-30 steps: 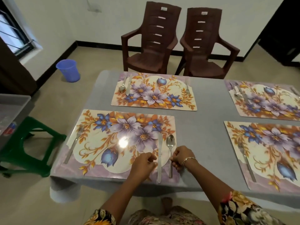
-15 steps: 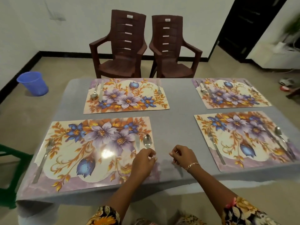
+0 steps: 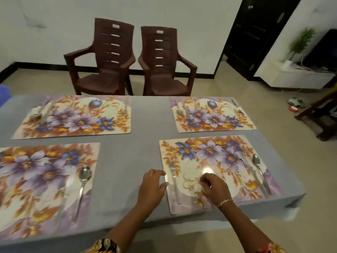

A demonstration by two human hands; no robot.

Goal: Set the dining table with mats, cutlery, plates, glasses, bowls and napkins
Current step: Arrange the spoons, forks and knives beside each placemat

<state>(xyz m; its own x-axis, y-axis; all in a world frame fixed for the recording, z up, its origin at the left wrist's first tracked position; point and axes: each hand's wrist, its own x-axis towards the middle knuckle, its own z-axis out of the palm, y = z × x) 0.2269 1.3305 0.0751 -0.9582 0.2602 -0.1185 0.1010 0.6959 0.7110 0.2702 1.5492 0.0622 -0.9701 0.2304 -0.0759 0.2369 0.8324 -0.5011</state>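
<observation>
A grey-clothed table (image 3: 127, 161) carries several floral mats. On the near right mat (image 3: 218, 161) a fork (image 3: 173, 181) lies at the left side, with a knife (image 3: 252, 172) and a spoon (image 3: 258, 167) at the right. My left hand (image 3: 153, 187) hovers at that mat's left edge beside the fork, its fingers loosely bent and holding nothing. Over the mat's front middle my right hand (image 3: 213, 185) has loosely curled fingers, also holding nothing. The near left mat (image 3: 36, 179) holds a spoon (image 3: 84, 181) and a knife (image 3: 70, 181).
The far left mat (image 3: 76, 117) and far right mat (image 3: 213, 115) each carry cutlery. Two brown plastic chairs (image 3: 107, 70) (image 3: 164, 73) stand behind the table. A blue bin (image 3: 3, 94) is at the left edge. A white cabinet (image 3: 300, 77) and dark wooden stand (image 3: 321, 115) are to the right.
My view and both hands have shifted right, from the near left mat's knife and spoon to the near right mat. Neither hand has taken anything.
</observation>
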